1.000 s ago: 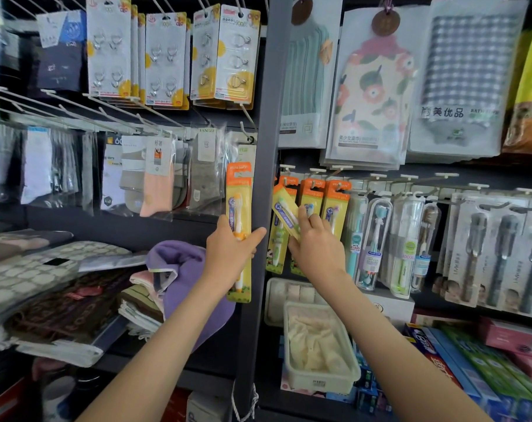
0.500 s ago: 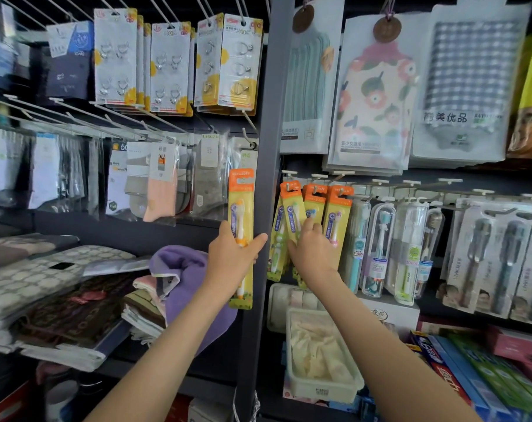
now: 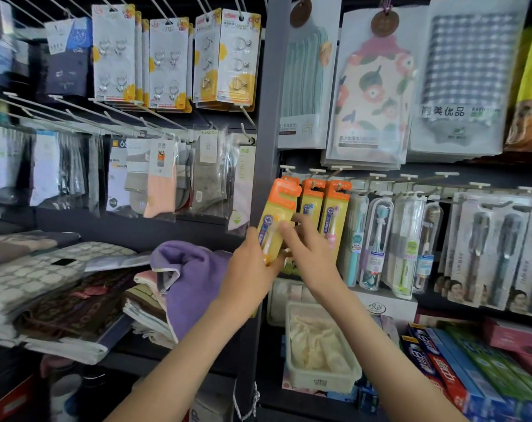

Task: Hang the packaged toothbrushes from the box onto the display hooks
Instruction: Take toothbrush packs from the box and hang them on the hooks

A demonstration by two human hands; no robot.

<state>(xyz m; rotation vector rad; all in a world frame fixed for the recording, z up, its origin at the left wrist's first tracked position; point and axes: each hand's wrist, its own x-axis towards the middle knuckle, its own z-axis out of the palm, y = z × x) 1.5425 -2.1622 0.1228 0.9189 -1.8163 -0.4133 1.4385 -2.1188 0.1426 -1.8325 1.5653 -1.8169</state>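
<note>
Left hand (image 3: 252, 269): fingers curled round the lower end of the toothbrush pack (image 3: 278, 214). Pack tilted, held before the upright post (image 3: 266, 141), below the display hooks (image 3: 289, 169). Right hand (image 3: 311, 257): thumb and fingers pinch the pack's right edge. Hung toothbrush packs (image 3: 334, 208) just right.

**Hooks and shelves on my feed**

I see the display hooks (image 3: 377, 177) carrying orange toothbrush packs (image 3: 334, 214) just beside the grey upright (image 3: 267, 117), with clear-cased brushes (image 3: 377, 239) further right. The lower shelf (image 3: 289, 405) holds a white basket (image 3: 319, 382) and toothpaste boxes (image 3: 450, 373). The left shelf (image 3: 127, 354) holds folded towels (image 3: 39, 281).
</note>
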